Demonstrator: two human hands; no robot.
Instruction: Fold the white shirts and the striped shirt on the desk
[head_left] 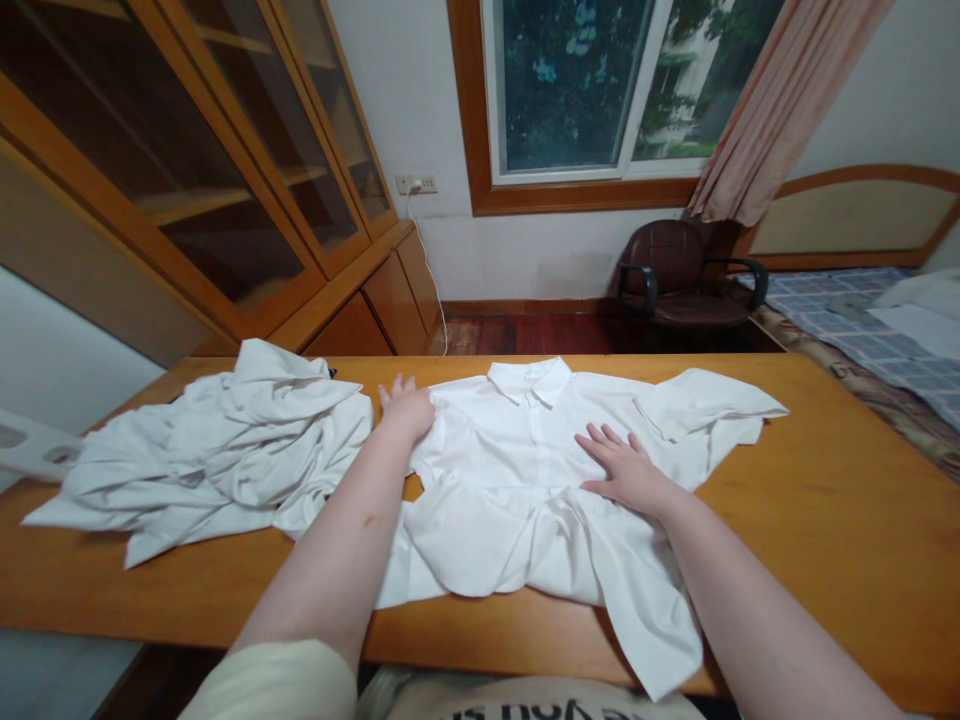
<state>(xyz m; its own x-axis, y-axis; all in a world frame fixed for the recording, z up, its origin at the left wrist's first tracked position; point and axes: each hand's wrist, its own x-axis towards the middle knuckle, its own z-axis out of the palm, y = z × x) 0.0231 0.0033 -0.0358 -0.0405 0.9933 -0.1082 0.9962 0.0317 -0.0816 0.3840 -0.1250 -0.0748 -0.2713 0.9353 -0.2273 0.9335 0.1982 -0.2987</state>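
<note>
A white collared shirt (487,440) lies spread on the wooden table, its collar at the far side and its lower part rumpled toward me. One sleeve is bunched at the right; a fold of cloth hangs over the near edge. My left hand (407,408) rests at the shirt's left shoulder, fingers apart, its thumb side hidden from view. On the right half of the shirt front, my right hand (626,470) lies flat with fingers spread. Left of my left hand is a heap of crumpled white cloth (225,450).
The wooden table (840,540) extends to both sides. A white plastic object (34,445) stands at its left end. Beyond it are a glass-door cabinet (247,150), a window (577,90), a brown armchair (671,270) and a bed (870,310). A white cord (431,270) hangs from a socket.
</note>
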